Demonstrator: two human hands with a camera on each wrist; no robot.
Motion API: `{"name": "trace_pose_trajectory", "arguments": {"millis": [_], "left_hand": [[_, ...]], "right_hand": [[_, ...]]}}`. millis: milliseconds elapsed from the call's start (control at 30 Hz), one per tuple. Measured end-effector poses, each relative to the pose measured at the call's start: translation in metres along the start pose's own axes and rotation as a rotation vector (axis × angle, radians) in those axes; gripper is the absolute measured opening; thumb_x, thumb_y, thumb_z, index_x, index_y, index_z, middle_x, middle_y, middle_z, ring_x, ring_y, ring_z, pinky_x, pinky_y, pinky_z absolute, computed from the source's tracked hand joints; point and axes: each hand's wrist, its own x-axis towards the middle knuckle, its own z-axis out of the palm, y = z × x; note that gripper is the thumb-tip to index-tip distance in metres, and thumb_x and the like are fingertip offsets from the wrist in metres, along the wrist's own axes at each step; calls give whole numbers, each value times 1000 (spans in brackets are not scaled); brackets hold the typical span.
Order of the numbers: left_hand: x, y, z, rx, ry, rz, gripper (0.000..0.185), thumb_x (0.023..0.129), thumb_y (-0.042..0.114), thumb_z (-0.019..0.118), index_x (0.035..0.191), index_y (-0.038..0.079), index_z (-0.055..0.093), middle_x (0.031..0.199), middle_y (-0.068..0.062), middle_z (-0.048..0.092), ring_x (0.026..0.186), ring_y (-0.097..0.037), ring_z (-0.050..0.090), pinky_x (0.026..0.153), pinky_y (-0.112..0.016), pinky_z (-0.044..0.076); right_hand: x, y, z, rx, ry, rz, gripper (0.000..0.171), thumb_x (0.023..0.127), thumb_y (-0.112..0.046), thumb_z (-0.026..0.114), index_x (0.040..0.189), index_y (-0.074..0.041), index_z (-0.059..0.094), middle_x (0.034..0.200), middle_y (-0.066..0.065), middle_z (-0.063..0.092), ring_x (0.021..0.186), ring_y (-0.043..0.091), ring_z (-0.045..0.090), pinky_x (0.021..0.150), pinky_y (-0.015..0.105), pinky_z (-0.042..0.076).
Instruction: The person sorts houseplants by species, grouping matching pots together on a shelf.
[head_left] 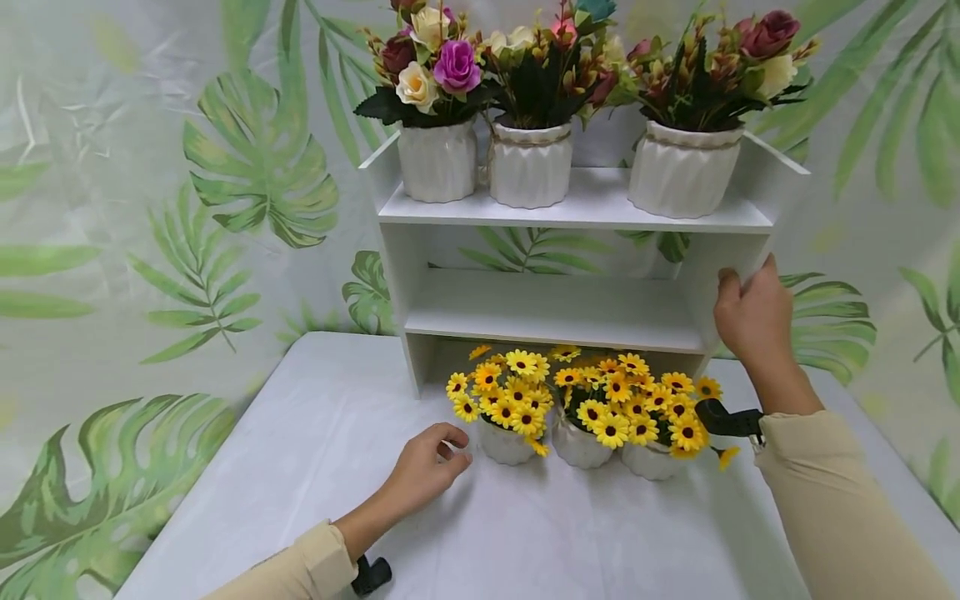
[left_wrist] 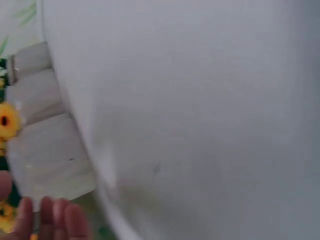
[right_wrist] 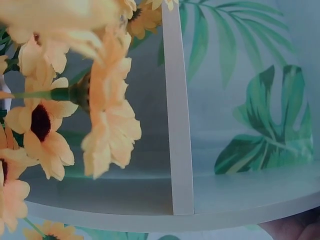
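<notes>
right now the right hand [head_left: 752, 315] is gripping the right side panel of the white shelf [head_left: 570, 312], with the fingers curling over the panel's front edge and the thumb lying behind it. the shelf is standing at the back of the tabletop [head_left: 315, 467], against a backdrop [head_left: 225, 192] printed with green leaves. three white pots of mixed roses [head_left: 438, 158] [head_left: 531, 162] [head_left: 684, 167] are sitting in a row on the shelf's top board, while the middle board is showing only bare white surface.

down in front of the shelf, three small white pots of yellow daisies [head_left: 504, 440] [head_left: 579, 446] [head_left: 651, 460] are standing side by side on the tabletop, close enough that their blooms are mingling. the left hand [head_left: 426, 471] is resting on the tabletop just beside the leftmost daisy pot, apart from it, fingers loosely curling and holding nothing. in the left wrist view the fingertips [left_wrist: 47, 217] are showing near a ribbed white pot [left_wrist: 45, 145], blurred. in the right wrist view, blurred daisies [right_wrist: 107, 117] are hanging close to the lens in front of the shelf's upright panel [right_wrist: 177, 115].
</notes>
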Motion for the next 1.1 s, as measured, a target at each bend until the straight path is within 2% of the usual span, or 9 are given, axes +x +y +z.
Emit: {"name": "trace_pose_trajectory", "arguments": {"millis": [100,233,400,567,900,1000,1100], "left_hand": [[10,-5,11,-133,25,-62,23,91,14,67,112,4,64,114,-12,67,94,-18,61,68,-23,50],[19,-5,22,-204,60,-109,39,87,15,70,123,3,58,121,-14,64,100,-22,62,69,-25,52],[25,-3,29,-216,32,-76,69,83,20,77,141,4,44,135,-16,55,118,-32,57,86,-41,54],[30,-1,34,-278,3,-24,79,81,19,80,146,4,38,143,-15,52,126,-34,52,102,-55,47],[39,1,34,-300,-1,-8,84,78,24,82,147,12,38,150,-9,48,142,-31,42,113,-56,38],[45,-3,33,-323,-39,-14,84,76,22,84,147,14,39,151,-8,48,145,-31,38,120,-55,29],[52,-7,32,-386,-119,-2,86,76,17,85,149,17,38,154,-7,43,148,-31,33,123,-56,19]], "right_hand": [[-1,0,0,-5,-11,4,52,105,-26,31,148,4,31,137,37,49,123,58,50,94,74,43],[-1,-1,0,-12,-3,-10,51,105,-24,33,147,4,32,136,37,50,121,59,51,93,74,43],[0,-1,1,-10,14,-23,50,104,-23,34,146,6,34,134,38,51,119,60,51,92,74,43],[0,0,0,-11,16,-24,51,104,-23,33,146,6,33,134,38,51,120,60,51,92,74,43],[0,0,-1,-5,0,-4,52,105,-25,33,147,5,32,136,38,50,122,59,50,93,74,43],[-1,0,-1,-2,1,-6,51,105,-25,33,147,5,32,137,38,49,122,59,50,93,74,43],[0,0,-1,-1,11,-16,51,104,-24,33,146,5,33,136,38,50,121,60,50,93,74,43]]}}
